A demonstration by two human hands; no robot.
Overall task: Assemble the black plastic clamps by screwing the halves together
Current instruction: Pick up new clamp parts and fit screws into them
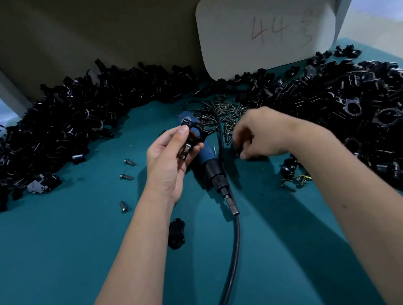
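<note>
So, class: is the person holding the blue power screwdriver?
No. The screwdriver lies on the table; the left hand holds a clamp.

White card (266, 23) propped upright at back of table: handwritten "44" in faint reddish-brown marker, right of centre. Further handwritten marks just right of number, stacked vertically, too faint to read. Blue electric screwdriver (201, 150) lying on table: small label on body near upper end, print too small and blurred to read. No other legible text, brand or number.
</note>
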